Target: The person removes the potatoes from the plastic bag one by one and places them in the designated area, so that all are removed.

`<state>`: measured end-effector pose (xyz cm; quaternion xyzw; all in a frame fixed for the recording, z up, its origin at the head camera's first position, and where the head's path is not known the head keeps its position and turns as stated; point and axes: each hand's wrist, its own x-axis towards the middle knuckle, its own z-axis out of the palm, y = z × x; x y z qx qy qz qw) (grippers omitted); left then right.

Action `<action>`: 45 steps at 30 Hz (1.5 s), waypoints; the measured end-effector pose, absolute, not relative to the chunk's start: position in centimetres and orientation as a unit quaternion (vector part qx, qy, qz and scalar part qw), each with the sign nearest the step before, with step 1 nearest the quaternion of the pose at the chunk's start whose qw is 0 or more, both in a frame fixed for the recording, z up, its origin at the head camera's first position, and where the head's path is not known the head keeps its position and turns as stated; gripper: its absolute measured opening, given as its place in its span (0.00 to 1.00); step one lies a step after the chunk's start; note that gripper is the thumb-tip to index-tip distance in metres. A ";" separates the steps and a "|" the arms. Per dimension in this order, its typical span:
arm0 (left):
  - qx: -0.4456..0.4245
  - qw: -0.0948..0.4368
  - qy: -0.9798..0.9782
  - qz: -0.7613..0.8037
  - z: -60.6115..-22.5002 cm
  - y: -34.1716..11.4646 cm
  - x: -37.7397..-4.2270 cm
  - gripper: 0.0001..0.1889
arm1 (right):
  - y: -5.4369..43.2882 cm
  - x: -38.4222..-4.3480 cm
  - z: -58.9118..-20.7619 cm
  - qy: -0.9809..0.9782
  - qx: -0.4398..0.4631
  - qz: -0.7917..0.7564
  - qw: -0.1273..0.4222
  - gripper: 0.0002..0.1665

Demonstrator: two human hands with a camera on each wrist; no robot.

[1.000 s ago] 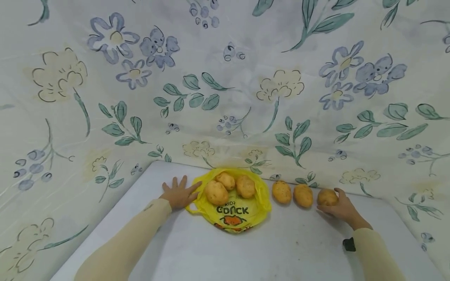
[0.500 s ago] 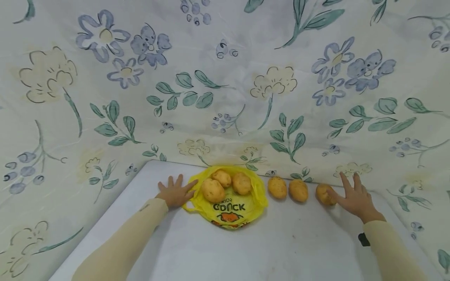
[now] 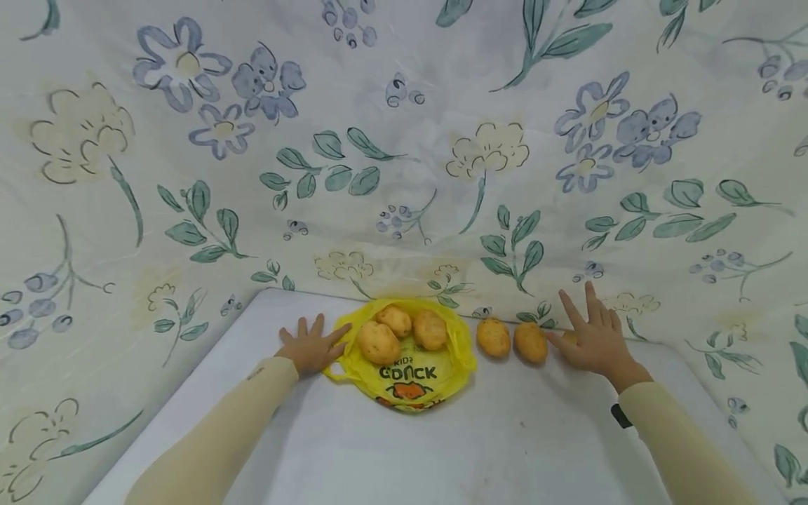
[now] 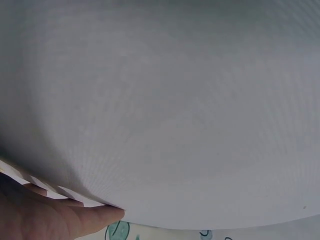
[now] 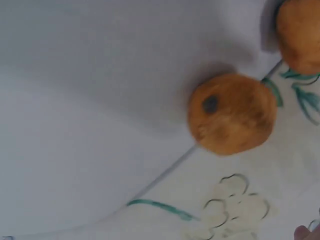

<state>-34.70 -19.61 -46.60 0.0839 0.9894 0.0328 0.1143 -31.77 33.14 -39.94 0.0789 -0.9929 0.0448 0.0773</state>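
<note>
My left hand point(image 3: 309, 348) lies spread on the table, its thumb at the edge of a yellow plastic bag point(image 3: 463, 354). Three potatoes point(image 3: 379, 343) sit on that bag. Fingers spread, my right hand point(image 3: 596, 345) hovers over the rightmost potato of a row by the back edge and hides most of it in the head view. Left of it lie one potato point(image 3: 531, 343) and another potato point(image 3: 494, 338). In the right wrist view a potato with a dark spot point(image 5: 232, 114) shows whole, apart from the fingertip in the corner. The left wrist view shows part of my left hand point(image 4: 55, 215).
The white table point(image 3: 404, 456) ends at a flower-printed cloth point(image 3: 429, 168) that rises behind it and at the sides. A dark object point(image 3: 621, 416) is at the right wrist.
My right hand has let go of the rightmost potato, drawn back to the right with fingers spread, then come left over it. My left hand stays put; the head view shifts slightly.
</note>
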 end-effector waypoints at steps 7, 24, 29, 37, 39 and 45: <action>0.088 0.111 0.989 0.034 -46.5 -19.4 -34.5 0.33 | 29.8 -32.2 -39.9 -0.987 0.127 0.059 0.082 0.52; 0.078 0.118 0.990 0.031 -46.6 -19.5 -34.5 0.34 | 22.8 -33.6 -41.8 -0.973 0.199 0.050 0.101 0.51; 0.080 0.112 0.990 0.026 -46.7 -19.6 -34.6 0.33 | 21.3 -33.3 -41.8 -0.975 0.204 0.046 0.080 0.52; 0.084 0.111 0.990 0.029 -47.3 -19.4 -34.7 0.34 | 20.0 -33.2 -41.8 -0.970 0.225 0.040 0.084 0.51; 0.085 0.112 0.990 0.032 -47.3 -19.4 -34.7 0.34 | 19.6 -33.2 -41.7 -0.969 0.229 0.040 0.087 0.51; 0.086 0.111 0.990 0.031 -47.1 -19.7 -34.9 0.34 | 18.3 -33.4 -41.5 -0.967 0.238 0.034 0.088 0.52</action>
